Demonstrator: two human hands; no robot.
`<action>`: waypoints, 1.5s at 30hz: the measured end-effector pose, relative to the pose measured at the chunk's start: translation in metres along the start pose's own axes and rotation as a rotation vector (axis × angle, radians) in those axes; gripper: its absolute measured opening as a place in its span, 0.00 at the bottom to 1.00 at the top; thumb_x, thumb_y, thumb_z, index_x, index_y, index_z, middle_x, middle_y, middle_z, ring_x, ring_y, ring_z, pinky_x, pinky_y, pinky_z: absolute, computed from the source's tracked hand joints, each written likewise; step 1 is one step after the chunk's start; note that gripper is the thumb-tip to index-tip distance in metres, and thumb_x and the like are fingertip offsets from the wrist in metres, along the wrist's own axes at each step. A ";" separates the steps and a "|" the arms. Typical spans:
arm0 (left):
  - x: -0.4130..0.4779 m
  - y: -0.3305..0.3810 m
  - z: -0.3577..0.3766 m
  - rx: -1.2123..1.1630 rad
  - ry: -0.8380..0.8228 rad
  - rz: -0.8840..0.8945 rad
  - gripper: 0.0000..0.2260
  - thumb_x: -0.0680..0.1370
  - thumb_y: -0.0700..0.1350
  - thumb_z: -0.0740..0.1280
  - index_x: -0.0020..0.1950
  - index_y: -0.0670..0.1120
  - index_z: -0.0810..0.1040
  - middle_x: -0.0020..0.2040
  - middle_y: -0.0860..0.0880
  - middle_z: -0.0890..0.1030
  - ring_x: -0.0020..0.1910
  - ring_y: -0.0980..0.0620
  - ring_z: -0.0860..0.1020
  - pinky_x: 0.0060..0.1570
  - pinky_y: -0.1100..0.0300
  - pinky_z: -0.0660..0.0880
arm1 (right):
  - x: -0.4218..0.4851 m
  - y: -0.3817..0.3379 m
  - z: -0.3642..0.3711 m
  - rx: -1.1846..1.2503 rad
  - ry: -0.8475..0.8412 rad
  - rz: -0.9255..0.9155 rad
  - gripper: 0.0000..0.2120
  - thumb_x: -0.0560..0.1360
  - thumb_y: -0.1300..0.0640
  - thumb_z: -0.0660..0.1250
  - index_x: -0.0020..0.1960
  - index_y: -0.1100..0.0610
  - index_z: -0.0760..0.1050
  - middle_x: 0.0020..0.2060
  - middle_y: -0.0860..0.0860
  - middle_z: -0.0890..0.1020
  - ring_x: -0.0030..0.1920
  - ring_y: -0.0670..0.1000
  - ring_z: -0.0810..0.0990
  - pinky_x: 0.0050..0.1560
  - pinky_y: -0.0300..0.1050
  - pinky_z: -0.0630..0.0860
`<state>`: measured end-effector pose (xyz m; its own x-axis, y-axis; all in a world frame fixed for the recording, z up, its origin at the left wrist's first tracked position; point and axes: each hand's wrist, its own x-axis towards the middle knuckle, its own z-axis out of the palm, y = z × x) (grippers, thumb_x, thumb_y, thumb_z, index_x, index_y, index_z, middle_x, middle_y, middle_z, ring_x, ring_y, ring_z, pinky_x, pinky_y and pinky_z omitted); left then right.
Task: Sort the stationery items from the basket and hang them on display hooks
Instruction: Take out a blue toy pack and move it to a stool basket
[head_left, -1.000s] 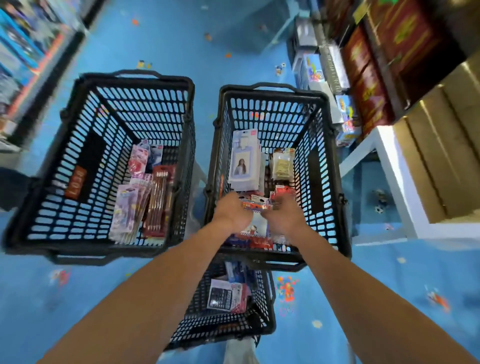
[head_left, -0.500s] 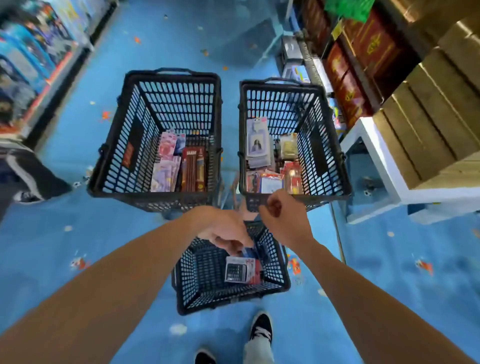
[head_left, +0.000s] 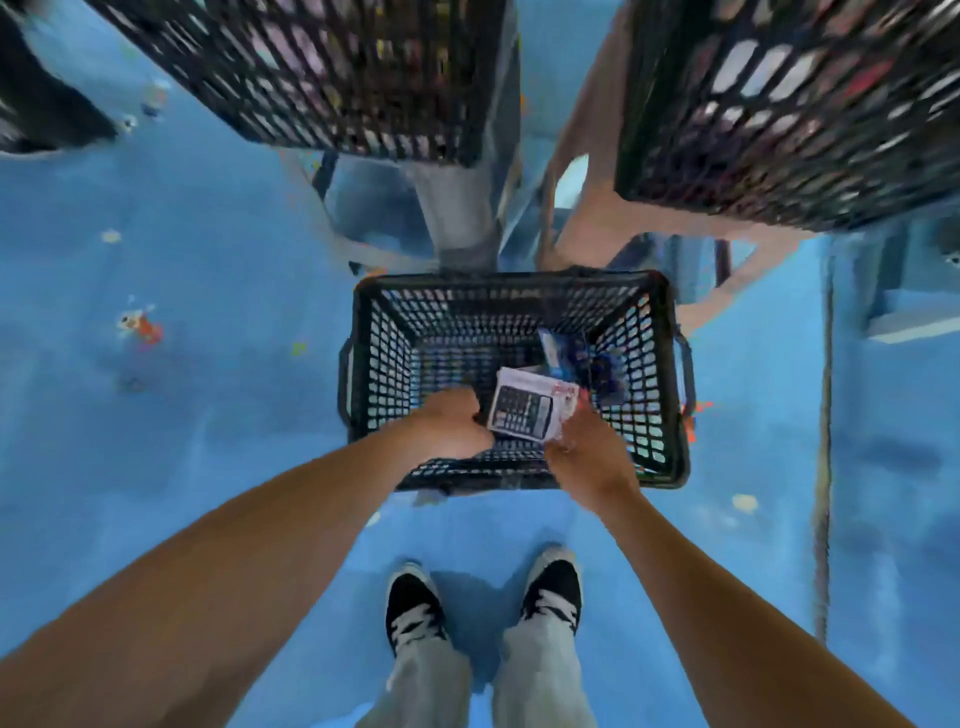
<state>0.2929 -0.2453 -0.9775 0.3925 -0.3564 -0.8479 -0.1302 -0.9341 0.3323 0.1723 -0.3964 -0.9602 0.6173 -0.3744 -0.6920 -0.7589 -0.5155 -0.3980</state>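
A small black basket (head_left: 383, 353) stands on the blue floor in front of my feet. Inside it lies a calculator pack (head_left: 530, 408), white card with a dark calculator, and behind it some blue packs (head_left: 560, 347). My left hand (head_left: 451, 425) reaches over the near rim with its fingers curled at the pack's left edge. My right hand (head_left: 587, 453) pinches the pack's clear lower right corner. No display hooks are in view.
Two larger black baskets, the left basket (head_left: 337, 78) and the right basket (head_left: 779, 104), sit raised on a grey stool (head_left: 460, 218) and a pinkish stool (head_left: 597, 228) just beyond, blurred. My black-and-white shoes (head_left: 415, 608) stand close behind the small basket. Blue floor (head_left: 182, 260) spreads to the left.
My view has tipped down from the two raised baskets to the small floor basket. Both hands have left the right raised basket, dropped into the small one and taken hold of the calculator pack.
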 end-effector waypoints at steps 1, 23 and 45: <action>0.026 -0.005 0.013 -0.014 0.019 -0.011 0.13 0.80 0.47 0.69 0.41 0.47 0.67 0.42 0.47 0.69 0.39 0.48 0.70 0.36 0.54 0.65 | 0.018 0.011 0.012 -0.002 0.017 0.002 0.15 0.76 0.59 0.66 0.62 0.59 0.73 0.56 0.61 0.81 0.47 0.60 0.81 0.41 0.51 0.75; 0.324 0.038 0.056 -0.608 0.265 0.259 0.05 0.81 0.38 0.64 0.53 0.38 0.77 0.54 0.41 0.80 0.51 0.44 0.81 0.51 0.50 0.82 | 0.308 0.091 0.049 -0.055 -0.060 -0.022 0.39 0.60 0.36 0.83 0.63 0.53 0.76 0.59 0.50 0.80 0.56 0.53 0.79 0.52 0.49 0.79; 0.256 0.013 0.031 -0.774 0.013 0.300 0.25 0.76 0.57 0.75 0.69 0.49 0.75 0.68 0.48 0.79 0.63 0.42 0.79 0.64 0.48 0.74 | 0.237 0.085 0.025 0.727 0.191 -0.187 0.12 0.73 0.64 0.68 0.55 0.61 0.81 0.50 0.59 0.86 0.49 0.58 0.86 0.50 0.54 0.80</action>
<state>0.3631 -0.3490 -1.2030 0.4522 -0.5831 -0.6749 0.4301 -0.5203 0.7378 0.2489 -0.5101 -1.1733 0.7237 -0.4916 -0.4844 -0.5429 0.0278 -0.8393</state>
